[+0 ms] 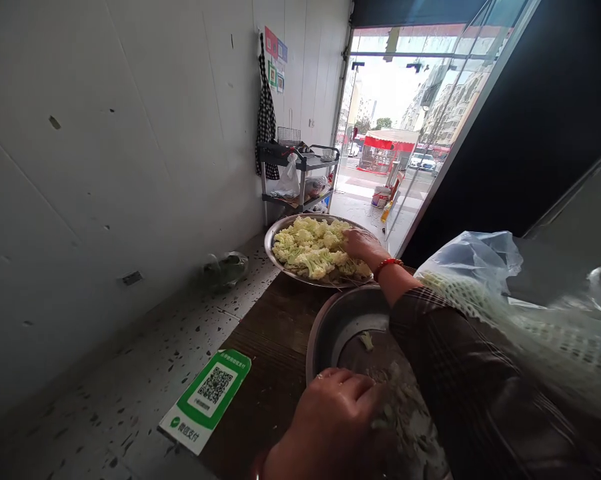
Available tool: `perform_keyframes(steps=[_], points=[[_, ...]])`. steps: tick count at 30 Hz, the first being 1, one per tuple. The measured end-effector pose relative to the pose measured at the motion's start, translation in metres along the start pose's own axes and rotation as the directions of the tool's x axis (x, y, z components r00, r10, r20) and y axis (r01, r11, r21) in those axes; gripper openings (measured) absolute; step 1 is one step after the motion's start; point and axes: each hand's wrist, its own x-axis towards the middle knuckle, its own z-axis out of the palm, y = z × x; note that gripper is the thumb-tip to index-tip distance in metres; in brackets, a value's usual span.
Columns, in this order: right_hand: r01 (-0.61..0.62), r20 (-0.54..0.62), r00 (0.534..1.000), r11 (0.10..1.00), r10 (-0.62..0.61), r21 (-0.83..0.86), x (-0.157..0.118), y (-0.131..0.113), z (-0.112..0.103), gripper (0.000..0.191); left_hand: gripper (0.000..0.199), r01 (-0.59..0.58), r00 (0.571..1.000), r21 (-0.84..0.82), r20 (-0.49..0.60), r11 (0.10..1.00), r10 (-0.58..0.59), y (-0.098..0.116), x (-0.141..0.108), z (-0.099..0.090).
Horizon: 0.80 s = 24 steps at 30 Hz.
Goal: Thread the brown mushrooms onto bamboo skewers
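A wide metal tray (pixel 269 250) holds a heap of pale cauliflower florets (pixel 313 243). At the right side of the heap, my right hand (pixel 364 245) reaches in with its fingers closed around a floret, the fingertips partly hidden. A red bracelet (pixel 387 265) circles that wrist. Nearer to me, a deep metal basin (pixel 325 327) contains small cauliflower scraps and one loose piece (pixel 367 341). My left hand (pixel 337 403) is over the basin's near left side, fingers curled; what they hold, if anything, is hidden.
Tray and basin stand on a dark wooden table (pixel 280 320). A green payment code card (pixel 207 397) lies at its left edge. On the right are a plastic bag (pixel 473 260) and white netting (pixel 555 340). A trolley (pixel 300 167) stands beyond, near the glass door.
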Motion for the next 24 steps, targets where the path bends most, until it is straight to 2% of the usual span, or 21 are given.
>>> perform_keyframes(steps=[4,7,11,15,19,24], points=[[0.063,0.017,0.998,0.996,-0.064,0.068,-0.004,-0.004,-0.001,0.036,0.030,0.039,0.999,0.006,0.030,0.999,-0.039,0.003,0.001,-0.003],[0.097,-0.007,0.995,0.986,-0.097,0.138,-0.011,0.001,-0.012,0.046,0.030,0.076,0.994,-0.008,0.076,0.997,-0.075,0.008,0.003,-0.010],[0.071,-0.084,0.995,0.973,-0.053,0.221,-0.024,0.015,-0.033,0.057,0.036,0.147,0.978,-0.017,0.149,0.989,-0.143,0.015,0.007,-0.023],[0.027,-0.182,0.983,0.962,0.023,0.272,-0.051,0.033,-0.049,0.051,0.035,0.157,0.976,0.011,0.149,0.988,-0.157,0.018,0.008,-0.027],[0.012,-0.217,0.974,0.939,0.067,0.343,-0.103,0.059,-0.054,0.048,0.031,0.127,0.987,0.046,0.096,0.991,-0.131,0.018,0.008,-0.027],[0.113,-0.341,0.937,0.861,0.074,0.496,-0.211,0.089,-0.058,0.048,0.029,0.132,0.991,-0.036,0.021,0.991,-0.131,0.017,0.011,-0.027]])
